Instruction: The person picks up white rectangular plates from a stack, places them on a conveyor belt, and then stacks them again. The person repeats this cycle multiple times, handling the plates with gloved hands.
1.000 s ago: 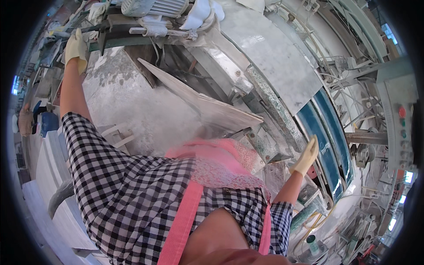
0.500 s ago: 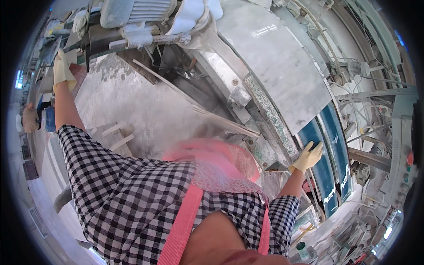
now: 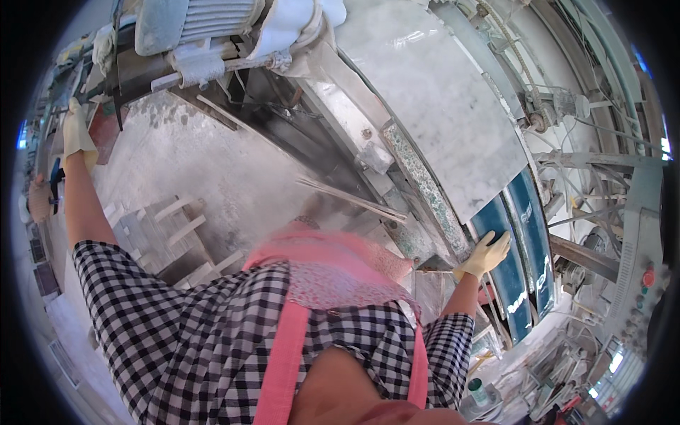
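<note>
My right hand [image 3: 484,256], in a cream rubber glove, rests with its fingers spread on a blue belt [image 3: 498,221] of the machine at my right. Just beyond that hand lies the near end of a glossy, pale grey-white marble slab [image 3: 439,106], which covers the belts farther up. My left hand [image 3: 78,136], gloved alike, reaches out to the far left beside cluttered machine parts. Its fingers are small and partly hidden there, so whether they grip anything is unclear.
Wooden slats [image 3: 185,230] stand on the dusty floor at left. Thin strips [image 3: 354,200] stick out beside the machine frame. A ribbed motor [image 3: 212,18] sits at the top. At far right is a control panel [image 3: 641,283] with coloured buttons. Another person [image 3: 40,198] is at far left.
The whole view has shifted slightly. My left arm appears farther left and a little lower. My right hand stays on the blue belt beside the slab's end.
</note>
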The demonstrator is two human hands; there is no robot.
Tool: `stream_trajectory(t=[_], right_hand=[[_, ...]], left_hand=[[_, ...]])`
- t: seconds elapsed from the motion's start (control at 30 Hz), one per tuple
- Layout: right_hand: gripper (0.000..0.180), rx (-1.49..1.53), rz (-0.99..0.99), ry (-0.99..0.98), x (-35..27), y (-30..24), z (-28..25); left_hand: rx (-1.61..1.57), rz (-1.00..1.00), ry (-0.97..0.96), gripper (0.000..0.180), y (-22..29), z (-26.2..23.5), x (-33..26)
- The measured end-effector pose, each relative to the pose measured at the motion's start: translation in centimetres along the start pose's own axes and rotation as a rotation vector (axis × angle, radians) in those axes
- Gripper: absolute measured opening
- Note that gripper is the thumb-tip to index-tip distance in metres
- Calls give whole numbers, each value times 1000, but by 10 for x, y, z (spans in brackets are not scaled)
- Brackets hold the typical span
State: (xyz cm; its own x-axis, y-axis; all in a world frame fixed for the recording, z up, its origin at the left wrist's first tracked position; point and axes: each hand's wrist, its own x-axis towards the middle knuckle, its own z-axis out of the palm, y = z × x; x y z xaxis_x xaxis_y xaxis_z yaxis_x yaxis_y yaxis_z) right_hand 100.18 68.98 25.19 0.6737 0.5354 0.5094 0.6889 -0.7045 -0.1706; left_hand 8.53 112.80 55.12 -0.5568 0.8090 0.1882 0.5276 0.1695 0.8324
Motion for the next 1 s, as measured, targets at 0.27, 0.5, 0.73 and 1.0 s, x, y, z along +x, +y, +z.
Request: stream_trajectory(t=[0.27,0.5,0.73,1.0], right_hand=[[50,61,190,-140,0,2,-2],[50,60,198,-140,-10,-7,-19],[47,22,196,-120,-5,-22,-38],[51,-93,241,-136,-12,-32,-23]], left_hand=[[-46,-27,-80,67,-1,-9,-13],[215,-6,54,77,-24,0,27],[439,-71,201,93,-24,-13,27],[-106,-277,7,70,-10,12,-16]])
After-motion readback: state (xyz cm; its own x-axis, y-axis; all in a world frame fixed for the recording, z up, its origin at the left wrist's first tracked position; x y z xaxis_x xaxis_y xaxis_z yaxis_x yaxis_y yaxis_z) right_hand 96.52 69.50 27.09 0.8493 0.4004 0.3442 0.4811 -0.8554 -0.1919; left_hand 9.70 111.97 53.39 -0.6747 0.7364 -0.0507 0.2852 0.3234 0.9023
